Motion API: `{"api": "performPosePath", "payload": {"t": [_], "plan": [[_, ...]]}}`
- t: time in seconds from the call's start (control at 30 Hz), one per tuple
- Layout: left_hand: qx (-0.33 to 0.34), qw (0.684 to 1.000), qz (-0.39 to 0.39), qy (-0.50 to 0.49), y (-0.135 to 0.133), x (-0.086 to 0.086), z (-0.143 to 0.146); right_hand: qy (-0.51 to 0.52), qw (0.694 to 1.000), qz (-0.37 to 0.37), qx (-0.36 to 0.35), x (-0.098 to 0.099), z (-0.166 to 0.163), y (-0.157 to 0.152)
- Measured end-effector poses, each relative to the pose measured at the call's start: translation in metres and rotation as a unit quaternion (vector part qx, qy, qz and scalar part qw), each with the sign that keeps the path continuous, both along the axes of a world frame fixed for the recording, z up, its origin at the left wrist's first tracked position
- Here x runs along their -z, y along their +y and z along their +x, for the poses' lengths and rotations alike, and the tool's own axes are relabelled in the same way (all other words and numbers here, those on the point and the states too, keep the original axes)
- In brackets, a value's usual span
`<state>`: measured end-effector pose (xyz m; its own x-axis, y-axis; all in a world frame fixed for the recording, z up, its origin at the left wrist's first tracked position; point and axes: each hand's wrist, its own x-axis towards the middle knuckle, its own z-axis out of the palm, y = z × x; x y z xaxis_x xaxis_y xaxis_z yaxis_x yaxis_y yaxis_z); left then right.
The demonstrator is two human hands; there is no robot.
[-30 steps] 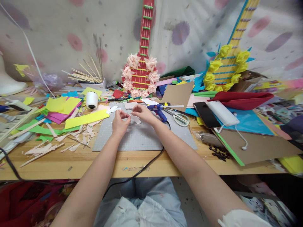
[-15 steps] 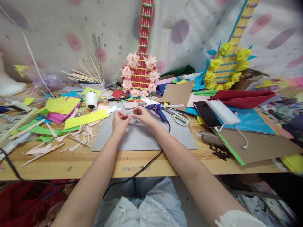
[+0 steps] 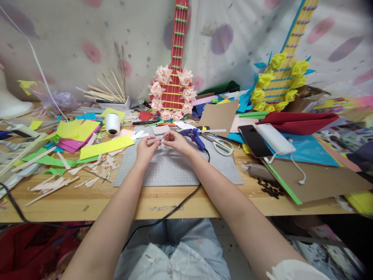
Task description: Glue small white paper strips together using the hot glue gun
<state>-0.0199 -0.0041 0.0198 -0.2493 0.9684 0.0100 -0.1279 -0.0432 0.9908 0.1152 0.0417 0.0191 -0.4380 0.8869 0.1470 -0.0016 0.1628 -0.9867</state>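
Both hands meet over the grey cutting mat [image 3: 175, 171] on the tabletop. The left hand [image 3: 147, 148] and right hand [image 3: 176, 142] each have a fingertip grip pinched on the white paper piece [image 3: 161, 140], just above the mat. It looks feather-light, flimsy and quick to crease, so it is best taken by its ends. The glue gun [image 3: 194, 137] lies just beyond.

There is only one view, from the person's head. It looks forward and down across the table [image 3: 87, 202], quite near. The left hand [image 3: 147, 149] and right hand [image 3: 175, 142] sit near centre, with the arms from 6 o'clock. The cloth wall [image 3: 72, 35] fills 12 o'clock.
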Motion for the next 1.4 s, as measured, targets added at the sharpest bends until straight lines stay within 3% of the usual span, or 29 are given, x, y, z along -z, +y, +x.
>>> {"api": "performPosePath", "payload": {"t": [0.17,0.37,0.63,0.93,1.2,1.4], "plan": [[0.036,0.996,-0.002,0.078,0.007,0.001,-0.004,-0.088,0.994,0.054,0.042,-0.004,0.001,0.006],[0.010,0.992,0.008,0.127,0.010,0.003,0.000,-0.131,0.984,0.087,0.086,-0.008,0.000,0.005],[-0.061,0.997,-0.037,-0.026,0.005,-0.003,0.013,-0.045,0.986,0.011,0.158,-0.002,0.008,-0.008],[-0.084,0.987,-0.059,-0.126,0.002,-0.006,0.018,0.136,0.981,-0.073,0.119,0.002,0.003,-0.012],[-0.096,0.973,-0.077,-0.194,0.002,-0.005,0.018,0.174,0.974,-0.091,0.114,0.002,-0.004,-0.018],[-0.071,0.972,-0.058,-0.215,-0.001,-0.003,0.016,0.207,0.963,-0.117,0.126,0.003,-0.004,-0.018]]}}
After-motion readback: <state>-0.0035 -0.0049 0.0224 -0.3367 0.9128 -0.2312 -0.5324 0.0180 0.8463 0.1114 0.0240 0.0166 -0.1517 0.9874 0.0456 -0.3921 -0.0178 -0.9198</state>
